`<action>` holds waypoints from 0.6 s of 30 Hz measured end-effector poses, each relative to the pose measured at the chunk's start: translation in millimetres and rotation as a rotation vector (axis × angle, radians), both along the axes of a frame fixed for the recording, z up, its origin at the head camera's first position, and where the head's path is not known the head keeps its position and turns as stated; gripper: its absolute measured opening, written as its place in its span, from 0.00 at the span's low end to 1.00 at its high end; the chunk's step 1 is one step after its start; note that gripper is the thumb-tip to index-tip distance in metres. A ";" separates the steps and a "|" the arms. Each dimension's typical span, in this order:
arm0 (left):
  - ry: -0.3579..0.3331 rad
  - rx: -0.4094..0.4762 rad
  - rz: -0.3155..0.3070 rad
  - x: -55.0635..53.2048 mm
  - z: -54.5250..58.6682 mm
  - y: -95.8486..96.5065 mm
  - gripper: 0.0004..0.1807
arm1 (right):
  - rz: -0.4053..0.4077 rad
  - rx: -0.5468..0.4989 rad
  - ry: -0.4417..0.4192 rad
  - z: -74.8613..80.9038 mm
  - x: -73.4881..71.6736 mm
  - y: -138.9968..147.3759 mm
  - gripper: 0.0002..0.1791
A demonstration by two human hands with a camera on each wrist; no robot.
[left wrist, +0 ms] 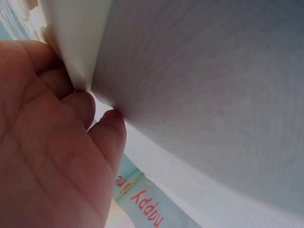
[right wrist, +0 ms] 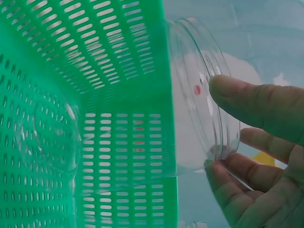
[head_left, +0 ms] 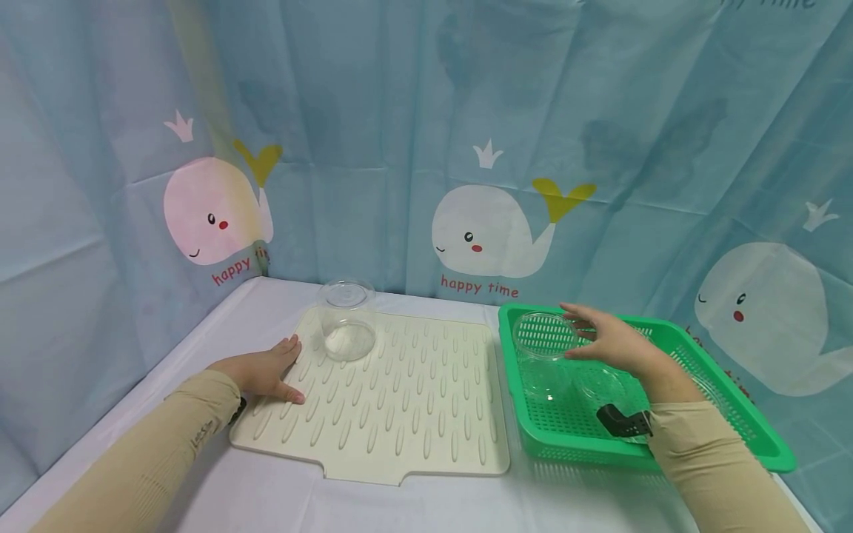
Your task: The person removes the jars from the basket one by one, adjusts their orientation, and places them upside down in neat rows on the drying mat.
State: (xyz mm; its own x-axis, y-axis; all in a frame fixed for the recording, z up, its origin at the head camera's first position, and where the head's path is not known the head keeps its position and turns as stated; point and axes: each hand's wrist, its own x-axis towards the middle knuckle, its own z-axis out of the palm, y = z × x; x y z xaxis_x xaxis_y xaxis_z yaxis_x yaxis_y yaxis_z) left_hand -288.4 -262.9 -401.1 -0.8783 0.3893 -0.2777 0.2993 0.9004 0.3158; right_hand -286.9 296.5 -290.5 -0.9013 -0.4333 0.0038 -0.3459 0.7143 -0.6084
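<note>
Right hand (head_left: 616, 342) pinches jar (head_left: 544, 357) in basket (head_left: 566, 450), ten o'clock; left hand (head_left: 265, 371), fingers spread, on mat (head_left: 440, 418), nine. Likely grasping; next needs lift.

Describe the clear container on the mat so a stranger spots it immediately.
Find the green basket, then the cream mat to its left. The clear round container stands near the mat's far left corner. Unlike the other clear containers, in the basket, it stands alone on the mat.
</note>
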 end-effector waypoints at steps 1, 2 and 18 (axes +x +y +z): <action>0.000 -0.001 0.001 0.0 0.1 -0.1 0.67 | 0.003 -0.005 -0.009 -0.8 -0.5 -0.1 0.47; -0.002 -0.006 0.003 0.1 0.3 0.0 0.67 | 0.008 -0.012 -0.019 -1.9 -1.2 0.1 0.48; -0.006 0.003 0.009 0.9 0.1 0.0 0.67 | -0.050 0.054 -0.175 -14.5 -9.2 0.6 0.57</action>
